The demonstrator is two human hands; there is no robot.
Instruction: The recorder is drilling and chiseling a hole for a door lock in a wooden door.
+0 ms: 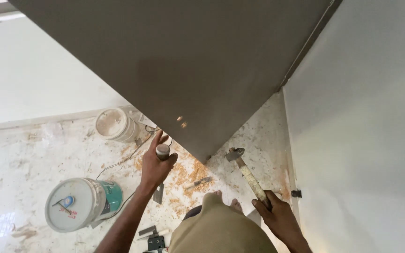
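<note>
We hold a chisel (pixel 163 151) in our left hand (pixel 154 165), fingers wrapped round its handle, so that only the rounded butt end shows, just beside the lower edge of the grey door (pixel 179 70). Two small brass fittings (pixel 182 122) sit on that door face, up and to the right of the chisel. Our right hand (pixel 280 216) is closed round the wooden handle of a hammer (pixel 247 173), whose long axis runs up and left from the hand. Its metal head lies to the right of the chisel, near the door's bottom corner but apart from it. The left hand is nearer the door. Shavings (pixel 188 173) and two buckets (pixel 78 204) lie on the floor below.
</note>
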